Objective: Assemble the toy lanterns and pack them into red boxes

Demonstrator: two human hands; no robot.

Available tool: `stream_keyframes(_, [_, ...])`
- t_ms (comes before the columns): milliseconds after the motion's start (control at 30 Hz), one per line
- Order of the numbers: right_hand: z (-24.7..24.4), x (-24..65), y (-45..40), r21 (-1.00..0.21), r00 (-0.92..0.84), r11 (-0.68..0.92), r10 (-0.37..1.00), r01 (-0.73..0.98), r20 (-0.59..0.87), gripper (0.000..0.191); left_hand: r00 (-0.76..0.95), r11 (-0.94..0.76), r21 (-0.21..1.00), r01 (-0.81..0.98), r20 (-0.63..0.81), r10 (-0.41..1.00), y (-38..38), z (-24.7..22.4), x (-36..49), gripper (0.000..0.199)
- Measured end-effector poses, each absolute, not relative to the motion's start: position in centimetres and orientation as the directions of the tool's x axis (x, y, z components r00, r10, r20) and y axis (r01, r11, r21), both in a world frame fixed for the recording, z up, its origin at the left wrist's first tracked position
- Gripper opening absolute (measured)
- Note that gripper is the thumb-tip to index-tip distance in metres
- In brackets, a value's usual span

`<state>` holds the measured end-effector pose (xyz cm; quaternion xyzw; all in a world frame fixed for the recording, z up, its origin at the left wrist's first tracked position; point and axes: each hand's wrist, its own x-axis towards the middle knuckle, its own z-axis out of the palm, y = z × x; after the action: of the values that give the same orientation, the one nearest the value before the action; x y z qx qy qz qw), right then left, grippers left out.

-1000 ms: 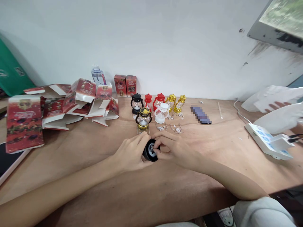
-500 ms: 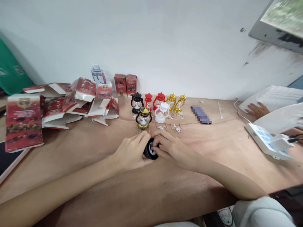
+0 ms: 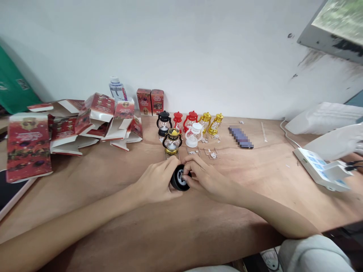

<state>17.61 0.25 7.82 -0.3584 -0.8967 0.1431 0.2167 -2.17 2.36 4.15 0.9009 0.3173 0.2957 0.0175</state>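
My left hand (image 3: 160, 180) is wrapped round a black round object (image 3: 176, 181), whose open underside with a pale centre faces me. The fingers of my right hand (image 3: 205, 177) are pinched at that centre; whatever small thing they hold is too small to make out. Just beyond my hands stands a black and gold lantern (image 3: 172, 142), with a white lantern (image 3: 194, 135) to its right. Behind them are a black lantern (image 3: 164, 124), red lanterns (image 3: 190, 120) and gold lanterns (image 3: 216, 124). Small metal wire pieces (image 3: 211, 153) lie near the white lantern.
Opened red boxes (image 3: 99, 109) are heaped at the left, near a bottle (image 3: 117, 90). Two closed red boxes (image 3: 144, 102) stand by the wall. To the right lie a blurred phone (image 3: 241, 137), a power strip (image 3: 320, 170) and white bags (image 3: 334, 141).
The black round object has tilted slightly in my left hand, showing more of its inside. Another person's hand at the right has gone from the white bag.
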Motion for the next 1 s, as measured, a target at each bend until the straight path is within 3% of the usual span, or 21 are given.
stream_keyframes(333, [7.5, 17.8, 0.4, -0.486, -0.625, 0.688, 0.713, 0.539, 0.316, 0.005, 0.576, -0.705, 0.393, 0.59, 0.407, 0.709, 2.2, 4.3, -2.0, 0.029])
stream_keyframes(600, [7.2, 17.9, 0.4, -0.595, -0.531, 0.678, 0.725, 0.432, 0.44, 0.005, 0.569, -0.66, 0.386, 0.644, 0.335, 0.751, 2.2, 4.6, -2.0, 0.029])
stream_keyframes(1000, [5.9, 17.5, 0.1, -0.285, -0.531, 0.819, 0.547, 0.498, 0.647, 0.01, 0.549, -0.619, 0.31, 0.721, 0.289, 0.784, 1.8, 5.4, -1.8, 0.032])
